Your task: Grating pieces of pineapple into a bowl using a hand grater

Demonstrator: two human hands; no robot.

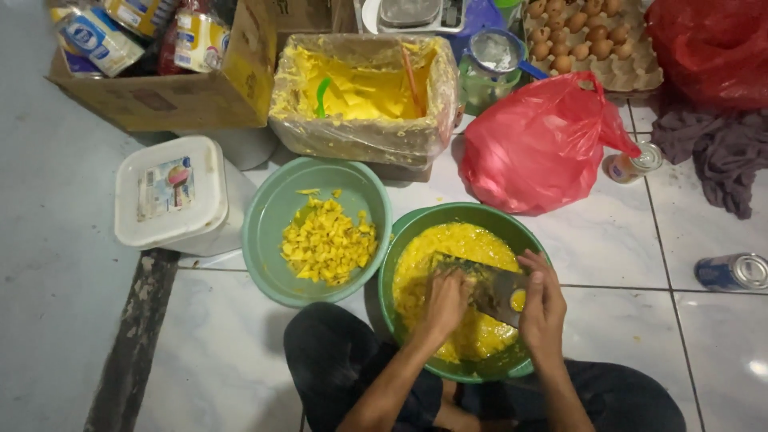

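A green bowl (416, 226) on the tiled floor between my knees holds yellow grated mash. A metal grater (490, 290) lies slanted over the mash. My right hand (542, 308) grips the grater's right edge. My left hand (442, 304) is closed on a piece of yellow food and presses it against the grater's left part. A second green bowl (268, 210) to the left holds yellow cubes (328, 240).
A plastic-lined box of yellow fat (364, 96) stands behind the bowls. A red plastic bag (540, 148), an egg tray (596, 40), a white lidded tub (170, 192), a cardboard box of packets (160, 64), a tin can (732, 272) and grey cloth (716, 148) surround them.
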